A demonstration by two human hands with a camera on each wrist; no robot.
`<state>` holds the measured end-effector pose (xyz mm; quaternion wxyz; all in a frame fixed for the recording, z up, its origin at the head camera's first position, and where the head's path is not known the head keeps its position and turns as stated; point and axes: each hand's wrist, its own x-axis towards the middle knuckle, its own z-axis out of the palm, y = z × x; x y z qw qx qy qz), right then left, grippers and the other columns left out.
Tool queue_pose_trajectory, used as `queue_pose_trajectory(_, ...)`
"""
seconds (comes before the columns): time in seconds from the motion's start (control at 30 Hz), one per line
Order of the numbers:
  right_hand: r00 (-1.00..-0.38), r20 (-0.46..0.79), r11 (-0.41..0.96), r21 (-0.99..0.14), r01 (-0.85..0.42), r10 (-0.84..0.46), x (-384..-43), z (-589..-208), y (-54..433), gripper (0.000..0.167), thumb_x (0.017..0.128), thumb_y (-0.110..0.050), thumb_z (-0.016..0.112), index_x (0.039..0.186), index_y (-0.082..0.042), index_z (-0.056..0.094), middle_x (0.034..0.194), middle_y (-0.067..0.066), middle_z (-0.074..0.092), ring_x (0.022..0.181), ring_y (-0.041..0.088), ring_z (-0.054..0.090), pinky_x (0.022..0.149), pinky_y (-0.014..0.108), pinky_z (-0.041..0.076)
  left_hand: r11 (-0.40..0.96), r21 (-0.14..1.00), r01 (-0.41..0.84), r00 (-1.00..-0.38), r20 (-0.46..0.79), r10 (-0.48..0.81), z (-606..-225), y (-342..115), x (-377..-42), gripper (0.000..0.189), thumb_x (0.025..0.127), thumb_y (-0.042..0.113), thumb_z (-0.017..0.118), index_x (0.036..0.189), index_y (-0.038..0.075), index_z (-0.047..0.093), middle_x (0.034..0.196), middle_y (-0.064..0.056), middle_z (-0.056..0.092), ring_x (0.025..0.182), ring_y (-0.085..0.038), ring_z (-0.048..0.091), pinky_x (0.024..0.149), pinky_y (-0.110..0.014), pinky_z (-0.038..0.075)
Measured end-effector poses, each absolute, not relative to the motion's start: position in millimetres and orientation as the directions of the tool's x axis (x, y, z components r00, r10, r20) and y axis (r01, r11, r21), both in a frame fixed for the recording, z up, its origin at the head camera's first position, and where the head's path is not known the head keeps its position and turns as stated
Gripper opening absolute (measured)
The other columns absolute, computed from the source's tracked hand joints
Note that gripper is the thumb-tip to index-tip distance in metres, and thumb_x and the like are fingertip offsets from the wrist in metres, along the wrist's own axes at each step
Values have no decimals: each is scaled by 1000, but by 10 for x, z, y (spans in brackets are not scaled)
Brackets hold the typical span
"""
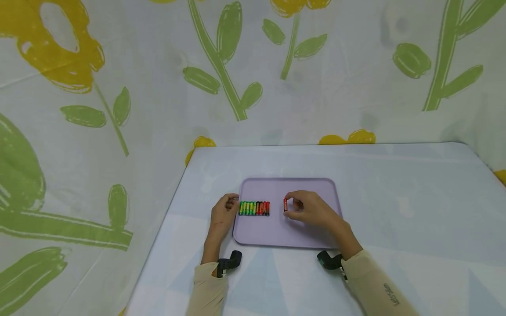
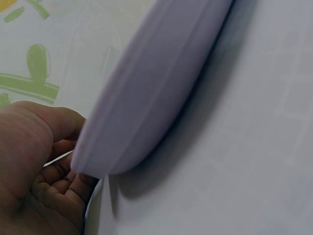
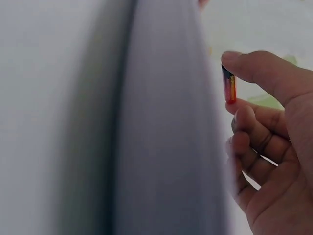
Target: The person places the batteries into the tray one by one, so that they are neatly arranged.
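A single red-and-black battery (image 1: 285, 205) is pinched lengthwise between thumb and forefinger of my right hand (image 1: 312, 210), over the right half of the purple tray (image 1: 272, 235). In the right wrist view, the battery (image 3: 229, 85) stands nearly upright between the fingertips. A row of green batteries (image 1: 247, 208) and red batteries (image 1: 263, 208) lies side by side on the tray's left half. At the tray's left edge, my left hand (image 1: 223, 216) has loosely bent fingers close to the green end of the row. The left wrist view shows its fingertips partly hidden behind the tray rim (image 2: 93, 142).
The tray lies on a table with a pale patterned cover (image 1: 395, 210). Behind and to the left hangs a white cloth (image 1: 158, 87) printed with yellow flowers and green leaves. Black wrist cameras (image 1: 230, 262) sit at both cuffs, close to the tray's front edge.
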<state>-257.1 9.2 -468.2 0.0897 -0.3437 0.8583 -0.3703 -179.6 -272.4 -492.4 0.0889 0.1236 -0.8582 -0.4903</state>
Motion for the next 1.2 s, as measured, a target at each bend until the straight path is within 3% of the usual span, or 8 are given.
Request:
queue_pose_trajectory(0.33, -757, 94, 507, -688, -519, -647, -2530, -4718, -89, 32, 83, -28, 83, 109, -13, 70, 72, -5, 50, 68, 11, 46, 60, 28, 38, 483, 870, -98, -958, 49, -284, -4907, -2727, -1816, 24, 99, 11, 62, 122, 4, 66, 103, -8, 64, 91, -20, 58, 80, -36, 49)
queue_pose_trajectory(1.2, -758, 115, 507, -678, -532, -642, -2528, -4902, -276, 33, 84, -29, 83, 110, -11, 71, 63, -8, 48, 58, 5, 42, 54, 25, 35, 484, 869, -103, -960, 40, -276, -4915, -2720, -1821, 24, 100, 10, 61, 122, 4, 65, 102, -8, 63, 90, -18, 57, 78, -31, 48)
